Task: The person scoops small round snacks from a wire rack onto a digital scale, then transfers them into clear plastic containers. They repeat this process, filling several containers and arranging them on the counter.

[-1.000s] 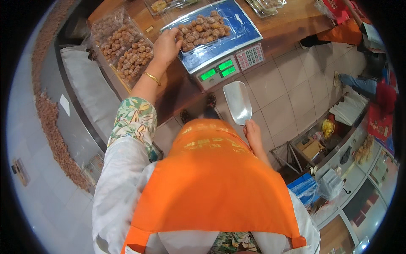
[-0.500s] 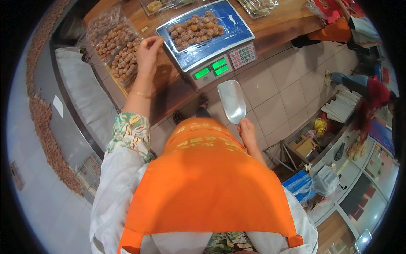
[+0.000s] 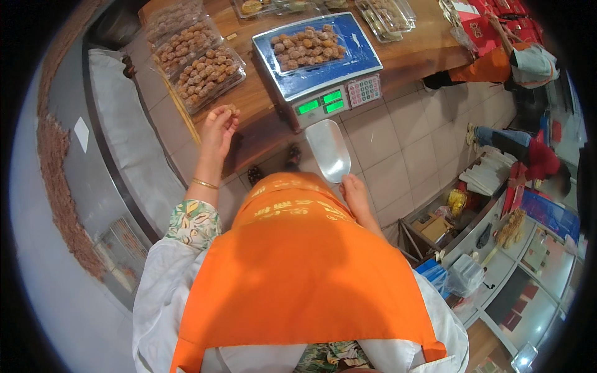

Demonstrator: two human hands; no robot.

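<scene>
My right hand grips the handle end of a metal scoop, whose bowl is bare and points toward the table. My left hand, a gold bracelet at its wrist, pinches a small brownish sugared ball over the near table edge. On the blue platform of a digital scale stands a clear plastic tray filled with brown, sugar-dusted balls. Left of it, close to my left hand, clear boxes hold more of these balls.
The wooden table bears more clear boxes at the far side. At the right, a co-worker in an orange apron stands by red packages; another person in red is beyond. Shelves with goods line the right.
My left hand has drawn back from beside the scale toward me, a small ball now visible at its fingertips. The scoop has swung slightly left in my right hand.
</scene>
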